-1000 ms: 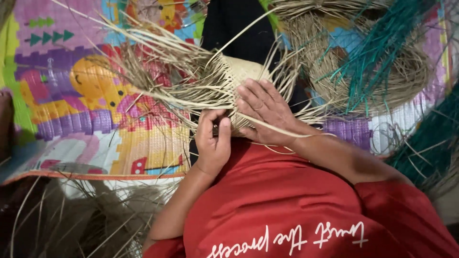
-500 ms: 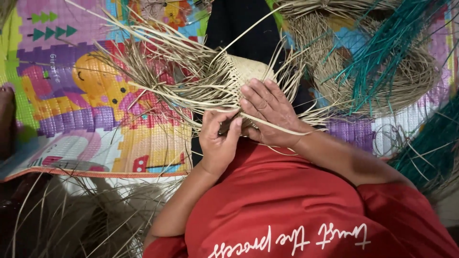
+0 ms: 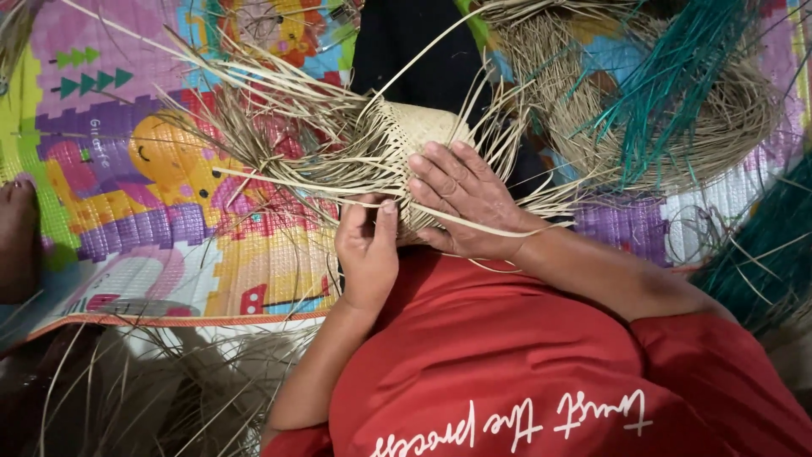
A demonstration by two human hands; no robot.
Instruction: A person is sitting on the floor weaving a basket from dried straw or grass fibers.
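Two hands are showing, a left hand and a right hand. One half-woven straw basket is lying at centre. One teal strand bundle and one colourful play mat are showing.
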